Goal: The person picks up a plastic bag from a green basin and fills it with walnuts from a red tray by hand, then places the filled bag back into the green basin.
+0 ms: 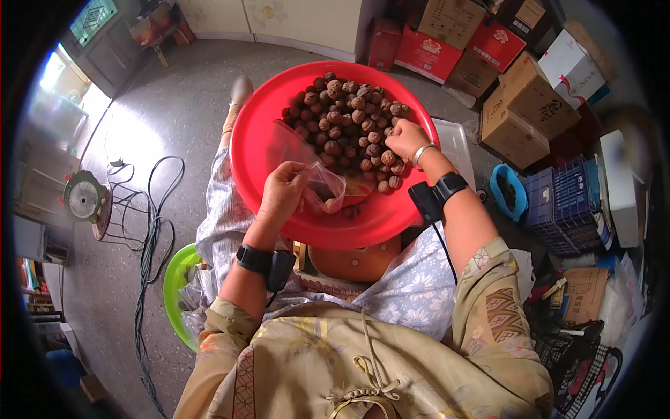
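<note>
A heap of brown walnuts [340, 115] lies in a wide red plastic basin [262, 133] in front of me. My left hand [285, 187] pinches the edge of a clear plastic bag [326, 180] over the near part of the basin. The bag sags, with a few walnuts at its bottom. At the heap's right side, my right hand [410, 142] has its fingers curled down among the walnuts. Its fingertips are partly hidden, so what they hold does not show.
A green tub [180, 297] with plastic bags stands at my left. Cables [150, 244] and a small round fan [84, 197] are on the floor further left. Cardboard boxes [527, 112], a blue basin [508, 192] and a dark blue crate [562, 202] stand at the right.
</note>
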### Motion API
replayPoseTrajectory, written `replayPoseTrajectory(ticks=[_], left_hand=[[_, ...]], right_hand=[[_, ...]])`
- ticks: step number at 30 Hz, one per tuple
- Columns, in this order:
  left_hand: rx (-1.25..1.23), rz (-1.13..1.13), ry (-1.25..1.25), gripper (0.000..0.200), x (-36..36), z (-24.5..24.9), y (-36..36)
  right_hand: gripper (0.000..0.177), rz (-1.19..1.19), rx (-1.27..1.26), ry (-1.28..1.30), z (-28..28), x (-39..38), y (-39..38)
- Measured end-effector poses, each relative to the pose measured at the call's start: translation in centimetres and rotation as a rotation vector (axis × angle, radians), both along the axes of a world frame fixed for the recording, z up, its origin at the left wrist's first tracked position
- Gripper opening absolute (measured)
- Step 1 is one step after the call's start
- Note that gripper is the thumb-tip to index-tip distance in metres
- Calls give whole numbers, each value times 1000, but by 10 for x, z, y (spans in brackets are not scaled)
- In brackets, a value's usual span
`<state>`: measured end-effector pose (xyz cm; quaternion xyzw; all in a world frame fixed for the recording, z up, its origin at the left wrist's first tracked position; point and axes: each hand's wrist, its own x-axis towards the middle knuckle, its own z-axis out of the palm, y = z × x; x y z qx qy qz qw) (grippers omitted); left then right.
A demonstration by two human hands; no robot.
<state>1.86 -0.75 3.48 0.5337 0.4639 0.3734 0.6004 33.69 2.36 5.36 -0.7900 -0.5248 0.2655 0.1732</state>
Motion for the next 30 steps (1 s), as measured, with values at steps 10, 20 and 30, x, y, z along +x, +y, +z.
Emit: replayPoseTrajectory(ticks=[10, 20, 30], left_hand=[[-2, 3, 18, 16, 1, 5, -1], [-5, 0, 17, 17, 1, 5, -2], [0, -1, 18, 16, -1, 4, 0]], right_hand=[[38, 236, -122, -569, -17, -24, -16], [31, 258, 68, -218, -5, -6, -10], [44, 335, 11, 588, 46, -19, -22]])
